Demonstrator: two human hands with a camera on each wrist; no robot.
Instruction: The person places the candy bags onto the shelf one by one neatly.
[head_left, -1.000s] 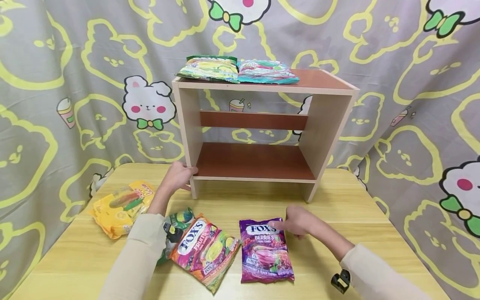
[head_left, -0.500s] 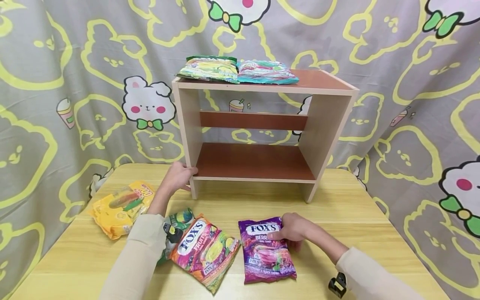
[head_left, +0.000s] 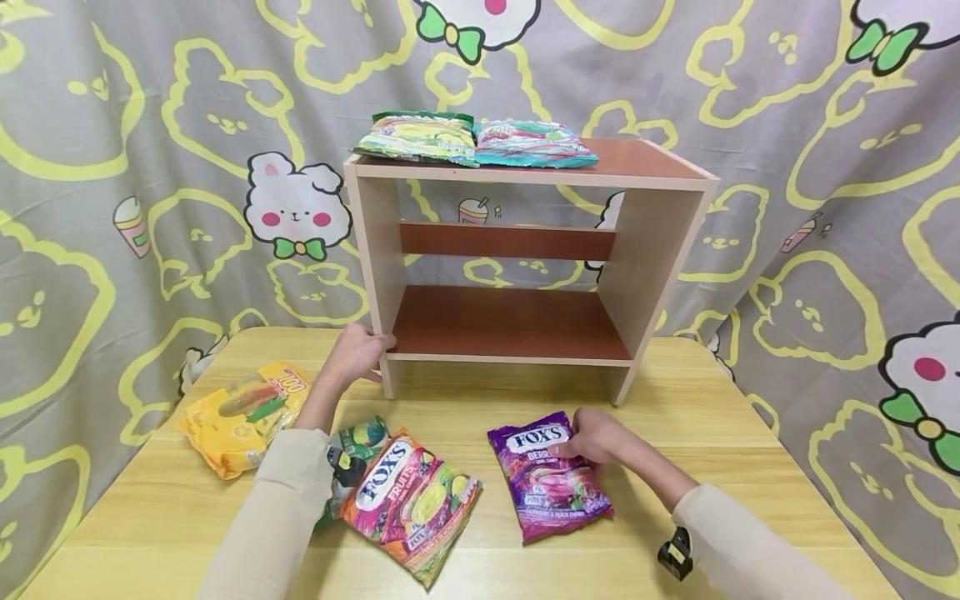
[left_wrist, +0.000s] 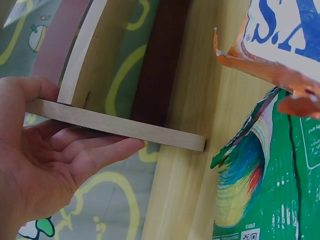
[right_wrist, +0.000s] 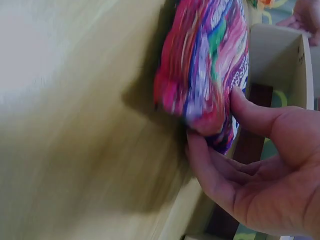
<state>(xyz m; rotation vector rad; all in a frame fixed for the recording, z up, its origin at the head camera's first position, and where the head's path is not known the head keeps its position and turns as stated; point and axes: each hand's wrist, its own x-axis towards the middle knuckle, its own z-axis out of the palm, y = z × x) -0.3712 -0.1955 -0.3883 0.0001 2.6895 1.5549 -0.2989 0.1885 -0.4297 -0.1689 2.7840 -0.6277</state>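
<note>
My right hand (head_left: 597,437) pinches the upper right edge of a purple bag of Fox's Berries candy (head_left: 551,483), thumb on the front and fingers behind. In the right wrist view, the bag (right_wrist: 212,60) is blurred and tilted over the table. My left hand (head_left: 356,354) grips the left side panel of a small wooden shelf (head_left: 510,323). In the left wrist view its thumb is on the inner side and its fingers lie along the outer face of the panel (left_wrist: 115,120). Left of the purple bag lies an orange Fox's Fruits bag (head_left: 416,508), overlapping a green bag (head_left: 363,437).
A yellow candy bag (head_left: 247,417) lies at the left of the wooden table (head_left: 675,417). On the shelf's top board sit a green-yellow bag (head_left: 422,137) and a teal bag (head_left: 532,143), side by side. A patterned curtain (head_left: 225,108) hangs behind.
My right hand has taken hold of the purple bag and moved it a little up and to the right, turning it slightly. The left hand keeps its grip on the shelf.
</note>
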